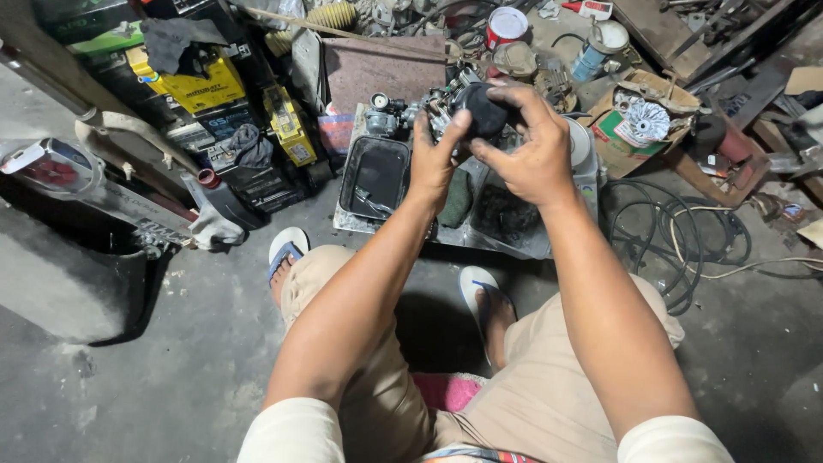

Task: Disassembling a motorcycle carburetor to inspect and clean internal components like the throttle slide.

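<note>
Both my hands hold a greasy metal carburettor [446,105] up in front of me. My left hand [435,159] grips it from the left and below, thumb against a round black cap [484,110] on the part. My right hand [527,146] wraps over that black cap from the right, fingers curled around its top. Most of the carburettor's body is hidden behind my fingers. Below my hands lies a metal tray [360,225] with a black rectangular basin [375,176] in it.
Yellow boxes [206,84] and black batteries stack at the left. A motorcycle exhaust [60,167] lies far left. Coiled black cables [677,231] sit at the right beside a cardboard box [639,129]. Cans [600,47] stand behind. My sandalled feet [287,249] rest on the concrete floor.
</note>
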